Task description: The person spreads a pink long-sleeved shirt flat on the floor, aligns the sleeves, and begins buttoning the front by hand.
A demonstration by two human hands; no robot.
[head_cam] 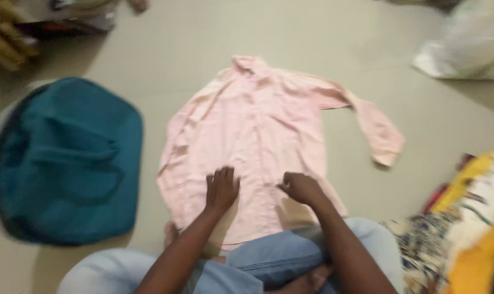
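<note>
At the left of the frame a teal bag (67, 160) lies on the floor (203, 43); a pink long-sleeved shirt (258, 125) is spread flat at centre, a white plastic bag (467, 41) sits upper right and patterned yellow cloth (465, 228) lower right. The left hand (221, 189) presses flat on the shirt's lower part, fingers together. Just right of it, the right hand (300, 188) is curled, pinching the fabric.

I see open floor (203, 49) beyond the pink shirt's (258, 125) collar and between shirt and teal bag (67, 163) on the left. Right side: sleeve sticks out, bare floor past it, then white plastic bag (470, 43) at far right corner, patterned cloth pile (465, 228) near right. My knees crowd the near edge.
</note>
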